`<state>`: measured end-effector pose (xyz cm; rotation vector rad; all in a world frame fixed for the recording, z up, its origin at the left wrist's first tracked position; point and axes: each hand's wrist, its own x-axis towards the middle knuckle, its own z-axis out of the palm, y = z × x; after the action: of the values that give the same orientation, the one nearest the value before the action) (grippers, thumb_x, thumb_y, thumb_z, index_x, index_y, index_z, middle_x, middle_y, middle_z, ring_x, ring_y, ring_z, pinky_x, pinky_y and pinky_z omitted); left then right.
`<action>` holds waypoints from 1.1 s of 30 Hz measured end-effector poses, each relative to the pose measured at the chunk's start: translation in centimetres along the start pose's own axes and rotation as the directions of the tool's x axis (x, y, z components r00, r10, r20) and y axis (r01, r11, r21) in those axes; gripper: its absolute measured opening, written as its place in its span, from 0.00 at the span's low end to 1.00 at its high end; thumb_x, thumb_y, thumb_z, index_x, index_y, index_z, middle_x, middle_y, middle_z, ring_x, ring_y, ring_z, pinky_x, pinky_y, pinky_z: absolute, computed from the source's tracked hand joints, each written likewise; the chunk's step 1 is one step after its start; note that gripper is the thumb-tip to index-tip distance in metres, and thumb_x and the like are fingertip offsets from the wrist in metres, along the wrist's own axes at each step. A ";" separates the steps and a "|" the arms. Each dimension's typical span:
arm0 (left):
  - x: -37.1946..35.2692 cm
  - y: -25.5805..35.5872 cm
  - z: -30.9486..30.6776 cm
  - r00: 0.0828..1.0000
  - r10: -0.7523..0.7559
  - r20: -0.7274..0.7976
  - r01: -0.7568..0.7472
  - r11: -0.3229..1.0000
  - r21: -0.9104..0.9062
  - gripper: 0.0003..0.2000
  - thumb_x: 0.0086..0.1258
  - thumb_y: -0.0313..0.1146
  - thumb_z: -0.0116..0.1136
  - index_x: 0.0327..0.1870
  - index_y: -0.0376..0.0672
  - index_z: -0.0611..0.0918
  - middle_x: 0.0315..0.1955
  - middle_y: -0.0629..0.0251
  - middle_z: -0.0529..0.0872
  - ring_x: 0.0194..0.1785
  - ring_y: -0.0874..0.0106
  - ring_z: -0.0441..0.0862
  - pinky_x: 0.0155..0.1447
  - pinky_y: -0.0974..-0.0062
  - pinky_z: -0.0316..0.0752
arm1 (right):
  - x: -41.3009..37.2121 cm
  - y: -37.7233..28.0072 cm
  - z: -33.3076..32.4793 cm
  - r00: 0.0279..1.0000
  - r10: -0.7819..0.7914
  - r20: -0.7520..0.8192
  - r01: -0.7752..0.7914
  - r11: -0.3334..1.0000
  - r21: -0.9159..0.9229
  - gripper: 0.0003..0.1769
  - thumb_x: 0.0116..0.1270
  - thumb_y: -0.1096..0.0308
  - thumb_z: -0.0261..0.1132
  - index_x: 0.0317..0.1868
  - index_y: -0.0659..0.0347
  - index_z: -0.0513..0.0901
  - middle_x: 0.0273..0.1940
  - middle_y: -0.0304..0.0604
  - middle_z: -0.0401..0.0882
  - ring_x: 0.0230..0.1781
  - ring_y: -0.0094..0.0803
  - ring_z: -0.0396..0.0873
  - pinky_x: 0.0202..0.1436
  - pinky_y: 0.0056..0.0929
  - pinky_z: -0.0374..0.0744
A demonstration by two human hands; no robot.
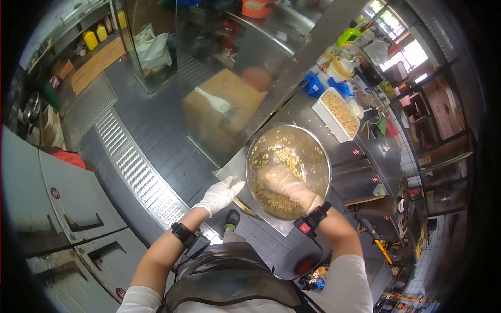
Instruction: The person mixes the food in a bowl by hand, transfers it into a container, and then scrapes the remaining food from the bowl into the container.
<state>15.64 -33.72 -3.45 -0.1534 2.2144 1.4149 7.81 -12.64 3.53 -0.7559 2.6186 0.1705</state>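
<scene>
A large steel mixing bowl [316, 169] stands at the counter's edge in front of me, with pale yellow-brown chopped food [290, 157] on its bottom and walls. My right hand [289, 187], in a thin translucent glove, reaches down into the bowl. Its fingers are at the food and mostly hidden, so their grip does not show. Just outside the bowl's left rim is my left hand [222, 195], in a white glove. Its fingers and thumb are apart, and I see nothing held in it.
Behind the bowl, a white tray [317, 108] of chopped food sits on the steel counter [297, 116] near blue bags and containers. Beyond a glass panel, a white spatula [213, 100] lies on a brown board [237, 86]. Refrigerator doors [73, 182] line the left; a floor grate [128, 156] runs alongside.
</scene>
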 end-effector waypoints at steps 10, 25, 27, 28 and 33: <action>1.7 -0.6 2.9 0.976 0.216 -0.002 -0.208 0.938 -0.276 0.17 0.69 0.35 0.52 0.57 0.41 0.75 0.47 0.48 0.82 0.54 0.55 0.78 0.59 0.66 0.70 | 8.0 -0.5 0.4 0.685 -0.722 0.100 0.725 0.689 0.004 0.08 0.59 0.67 0.59 0.35 0.49 0.86 0.39 0.44 0.84 0.42 0.42 0.82 0.46 0.35 0.79; -0.6 5.2 1.8 0.999 -0.033 -0.006 0.029 0.947 -0.321 0.16 0.72 0.31 0.49 0.59 0.40 0.74 0.40 0.68 0.82 0.34 0.81 0.75 0.33 0.79 0.73 | -1.6 13.6 9.7 0.841 -0.249 0.481 0.239 0.968 0.082 0.17 0.62 0.59 0.62 0.46 0.59 0.84 0.45 0.48 0.84 0.46 0.47 0.80 0.56 0.36 0.77; -0.6 5.6 1.3 0.995 -0.086 0.057 0.101 0.928 -0.359 0.16 0.72 0.31 0.48 0.59 0.40 0.74 0.40 0.68 0.82 0.36 0.81 0.75 0.34 0.79 0.73 | -3.5 11.3 3.6 0.977 0.160 0.142 -0.211 0.830 0.516 0.17 0.67 0.64 0.58 0.51 0.63 0.81 0.46 0.47 0.83 0.47 0.40 0.81 0.56 0.33 0.77; -0.3 5.2 1.4 0.997 -0.064 0.033 0.071 0.941 -0.332 0.16 0.72 0.31 0.48 0.59 0.41 0.74 0.38 0.68 0.82 0.35 0.81 0.76 0.34 0.79 0.74 | -3.5 11.6 4.0 0.976 0.169 0.136 -0.215 0.826 0.520 0.17 0.67 0.64 0.58 0.51 0.63 0.81 0.46 0.47 0.83 0.47 0.40 0.81 0.56 0.33 0.77; -0.3 5.5 1.3 0.995 -0.092 0.045 0.101 0.944 -0.314 0.17 0.72 0.31 0.48 0.60 0.42 0.74 0.35 0.68 0.82 0.31 0.79 0.77 0.31 0.78 0.75 | -2.1 12.3 4.0 0.935 0.270 -0.229 0.211 0.095 0.973 0.19 0.72 0.69 0.51 0.62 0.60 0.73 0.45 0.43 0.83 0.46 0.33 0.81 0.52 0.29 0.78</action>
<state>14.39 -30.14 0.73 -0.3438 1.9147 1.6962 4.29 -0.31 0.80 -0.1404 2.1639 -1.8045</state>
